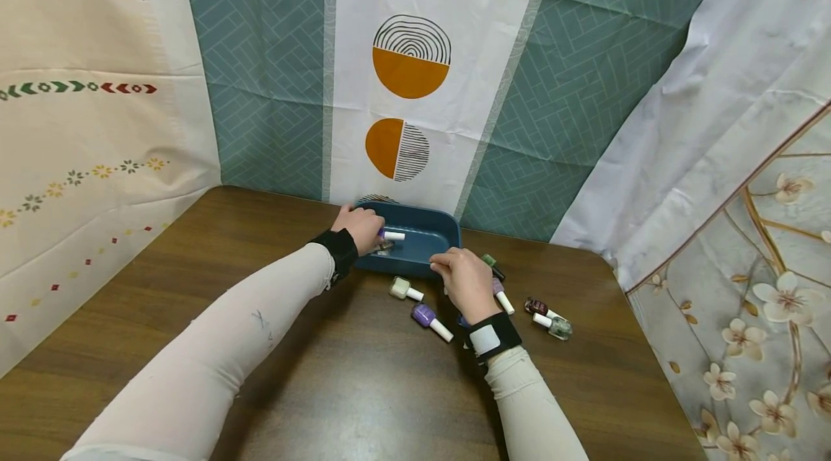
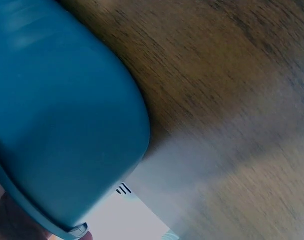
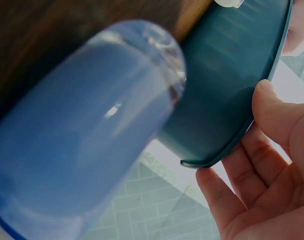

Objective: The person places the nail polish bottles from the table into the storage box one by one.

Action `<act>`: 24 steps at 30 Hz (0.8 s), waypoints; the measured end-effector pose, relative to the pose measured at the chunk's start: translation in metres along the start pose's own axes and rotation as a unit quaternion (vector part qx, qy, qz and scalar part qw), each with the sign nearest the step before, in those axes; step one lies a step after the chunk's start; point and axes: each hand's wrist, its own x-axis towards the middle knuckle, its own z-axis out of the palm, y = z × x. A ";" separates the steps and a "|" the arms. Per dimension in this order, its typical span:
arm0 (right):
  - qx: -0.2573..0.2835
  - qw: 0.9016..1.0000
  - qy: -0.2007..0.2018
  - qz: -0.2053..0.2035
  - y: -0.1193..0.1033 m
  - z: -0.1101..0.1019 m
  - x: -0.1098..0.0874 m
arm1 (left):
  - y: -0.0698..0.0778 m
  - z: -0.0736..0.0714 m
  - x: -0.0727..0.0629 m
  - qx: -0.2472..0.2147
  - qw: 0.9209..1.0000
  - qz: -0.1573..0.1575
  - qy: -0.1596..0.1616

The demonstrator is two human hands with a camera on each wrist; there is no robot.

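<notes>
A dark blue plastic tray stands at the back of the table, by the curtain. My left hand grips its left end; in the left wrist view mostly the tray's outer wall shows. At the near right corner, my right hand holds the rim, with thumb and fingertips against it in the right wrist view. Inside the tray, beside my left hand, lies a nail polish bottle with a white cap. A blue nail polish bottle looms close to the right wrist camera.
In front of the tray lie a pale nail polish bottle and a purple one. Right of my right hand are a lilac bottle, a green one, a dark red one and a glittery clear one.
</notes>
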 end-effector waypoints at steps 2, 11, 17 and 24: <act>0.002 1.000 0.001 0.000 0.000 0.000 0.000 | 0.000 0.000 0.000 0.000 1.000 -0.002 -0.003; 0.001 1.000 0.000 -0.001 0.000 -0.001 0.001 | -0.004 0.005 0.006 0.005 1.000 -0.017 -0.009; 0.002 1.000 0.002 0.000 -0.001 -0.001 0.000 | -0.005 0.006 0.006 0.005 1.000 -0.024 -0.011; 0.003 1.000 0.005 -0.002 -0.001 0.000 0.000 | -0.008 0.008 0.006 0.007 1.000 -0.019 -0.004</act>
